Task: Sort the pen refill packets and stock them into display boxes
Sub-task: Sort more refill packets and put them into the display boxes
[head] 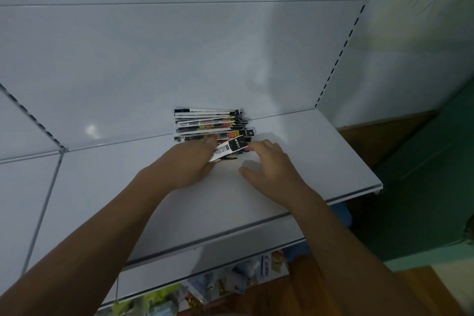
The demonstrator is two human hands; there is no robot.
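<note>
One white back panel (154, 59) rose behind the white shelf (320, 161). Our left grip (189, 161) and right grip (272, 169) reached to the shelf's rear, where a stack of pen refill packets (207, 123) lay against the panel. The left grip pinched one tilted, barcoded packet (227, 149) just before the stack. The right grip, fingers loosely spread, held nothing, and we could not tell whether it touched that packet's black end.

Packet stack (210, 124) on shelf (230, 200), at rear, against back panel (154, 59). Loose packet (228, 150) tilted just before stack, between hands. Left hand (187, 164) grips its left end; right hand (272, 169) just right of it, over shelf. Slotted upright (343, 46) at right rear corner. Mixed goods (230, 282) on lower shelf, below.
</note>
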